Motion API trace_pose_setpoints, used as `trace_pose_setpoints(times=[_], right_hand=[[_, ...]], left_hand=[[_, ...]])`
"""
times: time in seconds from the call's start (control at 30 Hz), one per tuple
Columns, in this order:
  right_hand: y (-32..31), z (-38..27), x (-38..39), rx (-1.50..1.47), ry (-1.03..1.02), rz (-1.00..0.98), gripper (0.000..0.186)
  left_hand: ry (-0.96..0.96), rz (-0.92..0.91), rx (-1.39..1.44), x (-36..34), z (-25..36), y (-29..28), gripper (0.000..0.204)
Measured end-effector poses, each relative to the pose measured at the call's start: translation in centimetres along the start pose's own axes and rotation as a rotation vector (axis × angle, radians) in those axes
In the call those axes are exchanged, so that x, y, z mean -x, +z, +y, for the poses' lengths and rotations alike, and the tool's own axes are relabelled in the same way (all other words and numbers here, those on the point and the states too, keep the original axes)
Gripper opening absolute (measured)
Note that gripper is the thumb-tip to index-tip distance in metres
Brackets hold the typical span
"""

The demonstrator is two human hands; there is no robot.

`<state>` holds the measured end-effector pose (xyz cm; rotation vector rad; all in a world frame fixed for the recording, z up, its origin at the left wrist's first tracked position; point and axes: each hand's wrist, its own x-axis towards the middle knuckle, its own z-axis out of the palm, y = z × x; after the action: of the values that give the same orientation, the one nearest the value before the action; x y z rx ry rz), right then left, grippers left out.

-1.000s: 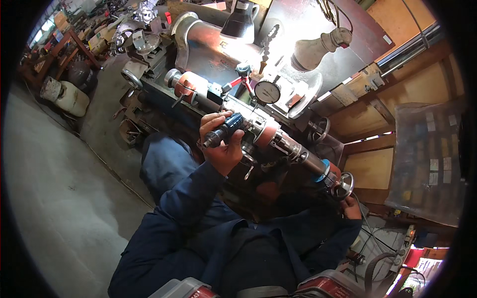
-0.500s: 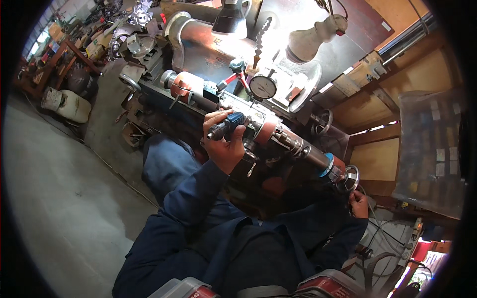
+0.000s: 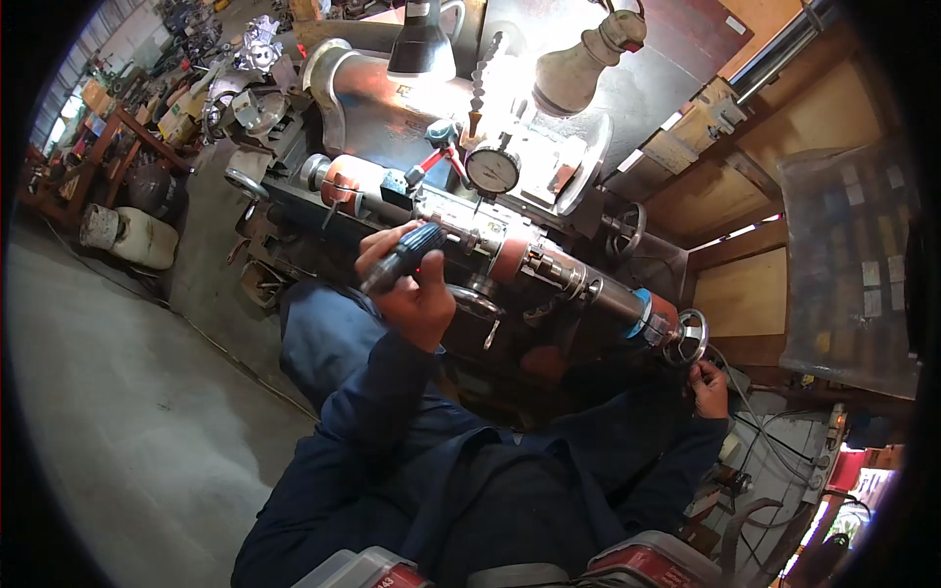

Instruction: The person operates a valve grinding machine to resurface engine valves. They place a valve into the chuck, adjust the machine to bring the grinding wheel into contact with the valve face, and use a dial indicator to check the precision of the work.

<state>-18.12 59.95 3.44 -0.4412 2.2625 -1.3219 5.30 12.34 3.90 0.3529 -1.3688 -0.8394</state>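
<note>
In front of me is a grinding machine with a long spindle-like row of parts held between a red-orange head on the left (image 3: pixel 345 181) and a red-orange, blue-ringed end on the right (image 3: pixel 657 318). My left hand (image 3: pixel 421 309) is closed around a dark hand tool with a ribbed blue grip (image 3: pixel 404 257), blurred, its upper end close to the metal workpiece (image 3: pixel 461 223). Above that workpiece stands a round dial gauge (image 3: pixel 492 171) on a red-armed holder (image 3: pixel 431 162). At the right, my right hand (image 3: pixel 710 392) has its fingers bent at the lower rim of a chrome handwheel (image 3: pixel 695 336).
Two lamps (image 3: pixel 421 44) (image 3: pixel 578 73) hang over the machine, beside a jointed coolant hose (image 3: pixel 482 83). A crank handle (image 3: pixel 490 333) juts out below the workpiece. Metal parts crowd the far left; a clear plastic sheet (image 3: pixel 848 274) hangs at right. Cables lie at lower right.
My left hand has drawn the tool a little left, slightly away from the workpiece. The view has shifted, sliding the machine's upper part leftward. My right hand stays at the handwheel.
</note>
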Motion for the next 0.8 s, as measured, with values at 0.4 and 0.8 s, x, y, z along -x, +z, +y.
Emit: trace_pose_setpoints(times=[0.4, 0.8], right_hand=[[1.0, -1.8, -7.6, -0.096, -0.065, 0.267, 0.018], [-1.1, -2.7, -1.3, 0.355, -0.031, -0.205, 0.026]], left_hand=[[0.236, -0.019, 0.103, 1.9, -0.4, 1.2, 0.048], [0.263, -0.129, 0.228, 4.3, 0.7, 1.3, 0.05]])
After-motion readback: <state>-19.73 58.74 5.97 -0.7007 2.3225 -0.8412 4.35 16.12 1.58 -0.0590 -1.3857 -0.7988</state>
